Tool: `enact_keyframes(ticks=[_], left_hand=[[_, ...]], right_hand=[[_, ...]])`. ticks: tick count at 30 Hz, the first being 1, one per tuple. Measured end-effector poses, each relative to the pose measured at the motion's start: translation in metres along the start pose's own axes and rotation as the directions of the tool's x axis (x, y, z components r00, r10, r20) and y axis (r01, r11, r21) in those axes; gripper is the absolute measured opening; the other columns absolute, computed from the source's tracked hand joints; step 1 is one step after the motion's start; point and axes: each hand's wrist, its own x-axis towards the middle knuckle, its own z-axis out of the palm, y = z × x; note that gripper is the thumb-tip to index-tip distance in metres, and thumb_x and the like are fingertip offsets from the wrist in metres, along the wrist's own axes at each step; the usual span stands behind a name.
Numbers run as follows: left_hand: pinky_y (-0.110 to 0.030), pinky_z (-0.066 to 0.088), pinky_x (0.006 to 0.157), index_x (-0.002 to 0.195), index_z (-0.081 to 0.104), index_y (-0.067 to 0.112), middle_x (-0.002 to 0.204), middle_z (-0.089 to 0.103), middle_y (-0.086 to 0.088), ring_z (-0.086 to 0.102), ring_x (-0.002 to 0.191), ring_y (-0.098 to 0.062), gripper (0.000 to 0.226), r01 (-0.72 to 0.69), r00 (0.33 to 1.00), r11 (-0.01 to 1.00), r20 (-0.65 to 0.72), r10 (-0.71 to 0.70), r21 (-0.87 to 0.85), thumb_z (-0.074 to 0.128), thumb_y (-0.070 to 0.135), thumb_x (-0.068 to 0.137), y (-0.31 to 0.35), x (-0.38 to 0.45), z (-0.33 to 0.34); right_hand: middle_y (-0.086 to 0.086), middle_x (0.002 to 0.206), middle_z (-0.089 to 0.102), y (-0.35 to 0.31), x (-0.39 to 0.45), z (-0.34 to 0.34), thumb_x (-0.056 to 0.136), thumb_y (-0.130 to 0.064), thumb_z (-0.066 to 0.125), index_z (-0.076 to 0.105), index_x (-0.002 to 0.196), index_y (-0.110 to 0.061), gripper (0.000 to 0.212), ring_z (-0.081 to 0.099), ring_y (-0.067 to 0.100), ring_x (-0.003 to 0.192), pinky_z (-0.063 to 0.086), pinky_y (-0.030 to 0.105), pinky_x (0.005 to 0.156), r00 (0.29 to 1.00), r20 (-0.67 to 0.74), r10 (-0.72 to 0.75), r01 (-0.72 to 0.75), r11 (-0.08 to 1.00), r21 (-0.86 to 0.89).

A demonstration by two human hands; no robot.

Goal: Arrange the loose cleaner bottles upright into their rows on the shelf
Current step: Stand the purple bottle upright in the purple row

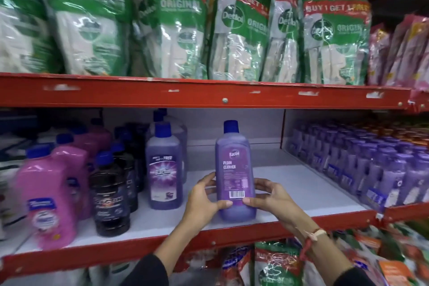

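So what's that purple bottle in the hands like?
The purple bottle is see-through plastic filled with purple liquid, with a dark blue screw cap. Its purple label reads "Floor Cleaner" above a barcode. It stands upright near the white shelf front edge. The left hand and right hand grip its lower sides.

Held bottle (pixel 235 169) stands upright at the front edge of the middle shelf (pixel 301 183), between both hands, with a bottle row (pixel 165 169) to its left, packed small bottles (pixel 371 165) to its right, and pouches (pixel 239 30) on the shelf above.
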Motion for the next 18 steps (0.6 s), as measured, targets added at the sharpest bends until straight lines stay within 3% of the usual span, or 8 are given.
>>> enact_keyframes(ticks=[2, 5, 7, 9, 11, 15, 18], left_hand=[[-0.005, 0.051, 0.071, 0.122, 0.049, 0.035, 0.106, 0.06, 0.02, 0.061, 0.092, 0.01, 0.08, -0.026, 0.998, 0.999, -0.049, 0.027, 0.027, 0.088, 0.007, 0.058, -0.004, -0.014, -0.026], [-0.006, 0.05, 0.076, 0.11, 0.047, 0.051, 0.109, 0.06, 0.02, 0.063, 0.091, 0.012, 0.082, -0.062, 0.994, 0.996, -0.085, 0.068, 0.071, 0.085, -0.002, 0.06, -0.009, -0.029, -0.063], [-0.01, 0.052, 0.081, 0.125, 0.047, 0.04, 0.113, 0.061, 0.016, 0.064, 0.091, 0.011, 0.088, -0.064, 0.991, 0.991, -0.106, 0.076, 0.116, 0.084, -0.006, 0.059, -0.01, -0.038, -0.088], [-0.031, 0.055, 0.092, 0.141, 0.038, 0.021, 0.125, 0.055, 0.001, 0.064, 0.099, -0.005, 0.097, -0.05, 0.991, 0.989, -0.117, 0.066, 0.138, 0.082, -0.008, 0.06, -0.008, -0.048, -0.109], [-0.044, 0.055, 0.095, 0.146, 0.03, 0.016, 0.132, 0.049, -0.007, 0.06, 0.111, -0.017, 0.101, -0.032, 0.989, 0.989, -0.136, 0.052, 0.147, 0.079, -0.012, 0.063, -0.011, -0.056, -0.124], [-0.036, 0.058, 0.09, 0.145, 0.024, 0.027, 0.129, 0.048, -0.01, 0.058, 0.117, -0.023, 0.101, 0.012, 0.978, 0.986, -0.205, 0.022, 0.164, 0.073, -0.017, 0.068, -0.019, -0.067, -0.134], [-0.045, 0.052, 0.099, 0.148, 0.023, 0.027, 0.122, 0.048, -0.009, 0.054, 0.119, -0.025, 0.101, 0.037, 0.969, 0.974, -0.246, 0.019, 0.223, 0.072, -0.014, 0.07, -0.025, -0.069, -0.131]], right_hand=[[0.008, 0.117, 0.065, -0.003, -0.005, 0.027, 0.07, -0.002, 0.081, 0.057, 0.117, -0.011, 0.054, 0.072, 0.019, 0.096, 0.06, 0.02, 0.068, 0.998, 0.045, -0.041, 0.04, 0.999, 0.021], [0.011, 0.121, 0.065, -0.006, -0.007, 0.068, 0.073, -0.004, 0.079, 0.053, 0.126, -0.006, 0.059, 0.068, 0.029, 0.108, 0.062, 0.024, 0.074, 0.994, 0.083, -0.078, 0.072, 0.995, 0.069], [0.014, 0.121, 0.064, -0.005, -0.007, 0.095, 0.073, -0.002, 0.079, 0.053, 0.126, -0.004, 0.06, 0.068, 0.031, 0.108, 0.062, 0.025, 0.073, 0.991, 0.093, -0.094, 0.084, 0.991, 0.105], [0.015, 0.12, 0.065, 0.0, -0.005, 0.121, 0.071, 0.0, 0.08, 0.054, 0.125, -0.003, 0.06, 0.07, 0.029, 0.104, 0.062, 0.025, 0.071, 0.99, 0.095, -0.103, 0.091, 0.988, 0.122], [0.014, 0.117, 0.066, 0.005, -0.002, 0.141, 0.066, 0.002, 0.082, 0.056, 0.119, -0.004, 0.059, 0.073, 0.02, 0.092, 0.06, 0.023, 0.066, 0.989, 0.089, -0.115, 0.104, 0.987, 0.122], [0.003, 0.107, 0.068, 0.016, 0.004, 0.167, 0.056, -0.008, 0.089, 0.06, 0.107, -0.013, 0.059, 0.073, 0.008, 0.081, 0.057, 0.018, 0.062, 0.987, 0.077, -0.138, 0.131, 0.987, 0.09], [-0.002, 0.106, 0.068, 0.023, 0.007, 0.17, 0.052, -0.013, 0.091, 0.059, 0.103, -0.02, 0.06, 0.072, 0.012, 0.088, 0.058, 0.019, 0.067, 0.983, 0.068, -0.172, 0.168, 0.984, 0.057]])
